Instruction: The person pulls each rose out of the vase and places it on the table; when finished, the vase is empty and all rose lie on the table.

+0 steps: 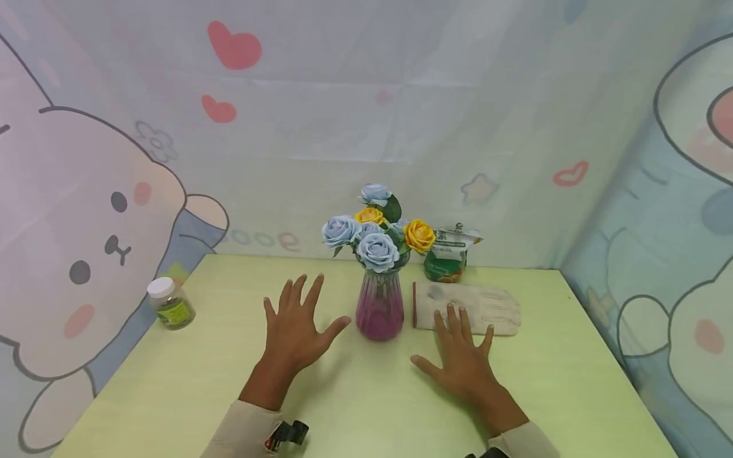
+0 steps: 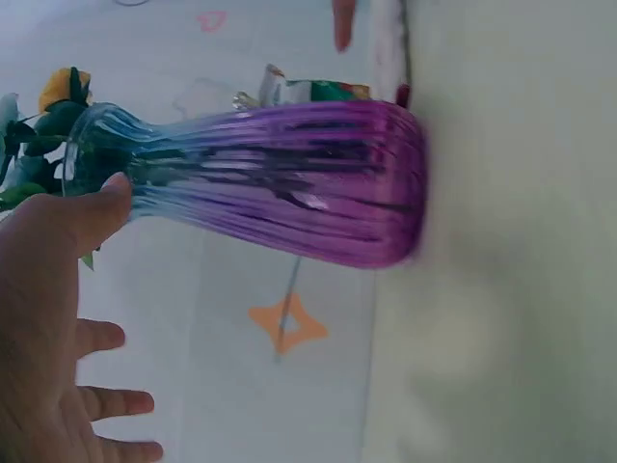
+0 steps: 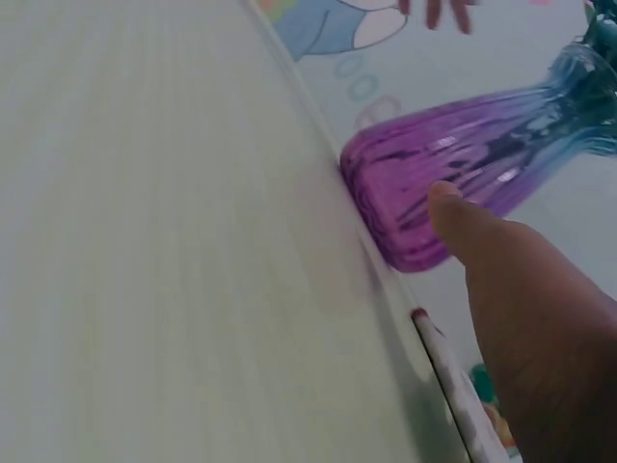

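Note:
A ribbed glass vase (image 1: 380,308), purple at the base and clear bluish above, stands upright on the table with pale blue and yellow artificial roses (image 1: 378,252) in it. To its left, my left hand (image 1: 294,336) is spread with the fingers apart, holding nothing. My right hand (image 1: 465,364) is spread at the vase's right front, also holding nothing. Its fingertips overlap the near edge of a pale work glove (image 1: 469,308) in the head view; whether they touch it I cannot tell. In the left wrist view the thumb (image 2: 101,207) overlaps the vase (image 2: 289,183).
A green and white pouch (image 1: 446,257) stands behind the glove, near the back edge. At the table's left edge is a small jar (image 1: 174,308) with a white cap. A cartoon-printed cloth (image 1: 343,114) hangs behind and beside the pale yellow-green table (image 1: 366,407).

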### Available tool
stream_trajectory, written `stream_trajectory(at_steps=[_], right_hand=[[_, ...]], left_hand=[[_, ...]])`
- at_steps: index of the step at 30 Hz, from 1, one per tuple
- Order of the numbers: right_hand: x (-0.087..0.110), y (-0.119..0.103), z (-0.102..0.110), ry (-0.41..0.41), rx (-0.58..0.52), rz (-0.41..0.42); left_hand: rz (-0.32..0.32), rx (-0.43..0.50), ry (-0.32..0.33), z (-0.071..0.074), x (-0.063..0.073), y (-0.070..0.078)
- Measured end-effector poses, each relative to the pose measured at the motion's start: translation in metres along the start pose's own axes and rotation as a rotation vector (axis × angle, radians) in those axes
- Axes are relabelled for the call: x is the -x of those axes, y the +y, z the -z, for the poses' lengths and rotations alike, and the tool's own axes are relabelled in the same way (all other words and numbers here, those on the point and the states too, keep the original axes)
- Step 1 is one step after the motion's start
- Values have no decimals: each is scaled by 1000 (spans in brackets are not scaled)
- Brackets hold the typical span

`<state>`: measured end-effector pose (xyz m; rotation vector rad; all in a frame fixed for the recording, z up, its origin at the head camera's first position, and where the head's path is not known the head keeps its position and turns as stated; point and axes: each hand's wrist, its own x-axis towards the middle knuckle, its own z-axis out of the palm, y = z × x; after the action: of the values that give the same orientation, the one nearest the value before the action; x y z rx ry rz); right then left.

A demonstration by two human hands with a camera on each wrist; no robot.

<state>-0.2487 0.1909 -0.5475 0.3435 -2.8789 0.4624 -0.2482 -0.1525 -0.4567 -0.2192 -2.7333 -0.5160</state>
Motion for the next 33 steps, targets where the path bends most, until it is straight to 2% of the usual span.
stream_trajectory(at_steps=[6,8,11,14,18,22,28,33], right_hand=[[-24,-20,-11,26,-51,19],[-30,-27,-15,35,-72,23],[-36,-37,-18,52,-85,34],[-42,-44,-22,84,-82,62],[-47,-51,-23,107,-90,76],[-50,-56,-26,82,-122,56],[-51,-57,-31,86,-151,55],[-50,-59,-34,107,-182,51]], left_hand=[[-85,296,238,6,-18,20],[-119,411,298,8,-23,26],[-143,572,332,10,-29,37],[-133,704,334,11,-34,48],[-117,790,339,9,-42,61],[-79,842,344,3,-49,68],[41,921,350,-5,-55,78],[109,953,395,-6,-58,85]])
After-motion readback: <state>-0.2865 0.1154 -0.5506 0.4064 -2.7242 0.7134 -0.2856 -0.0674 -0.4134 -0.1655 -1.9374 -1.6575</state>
